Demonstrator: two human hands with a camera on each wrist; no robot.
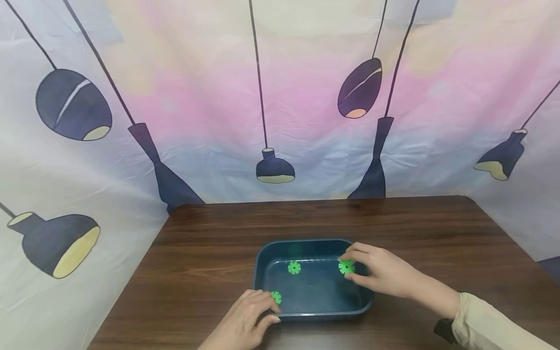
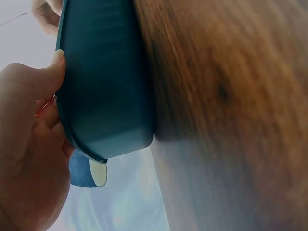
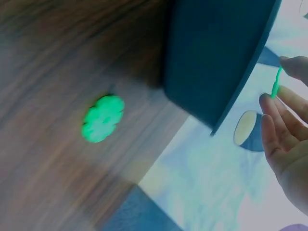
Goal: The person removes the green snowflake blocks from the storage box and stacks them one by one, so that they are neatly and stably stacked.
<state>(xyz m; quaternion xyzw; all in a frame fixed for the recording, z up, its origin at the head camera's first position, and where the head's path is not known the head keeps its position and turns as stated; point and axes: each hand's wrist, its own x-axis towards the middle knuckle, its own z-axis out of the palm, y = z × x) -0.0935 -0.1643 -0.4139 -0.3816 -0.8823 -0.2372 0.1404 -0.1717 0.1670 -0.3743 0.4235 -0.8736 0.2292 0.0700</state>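
Note:
A dark teal rectangular tray [image 1: 323, 314] sits on the wooden table. My left hand [image 1: 250, 316] grips its front left corner, the thumb [image 2: 54, 77] against the outside of the rim and the fingers over the inner side. Between thumb and fingers, my right hand [image 1: 385, 270] pinches a green notched disc [image 3: 275, 85] over the tray's right side. Inside the tray lie another green disc [image 1: 294, 268] towards the back left and one [image 1: 276, 296] partly covered by my left fingers. Whether those fingers touch it I cannot tell.
Another green disc [image 3: 102, 118] lies on the table outside the tray, seen in the right wrist view. The brown wooden table [image 1: 210, 243] runs back to a hanging cloth [image 1: 210, 97] printed with lamps.

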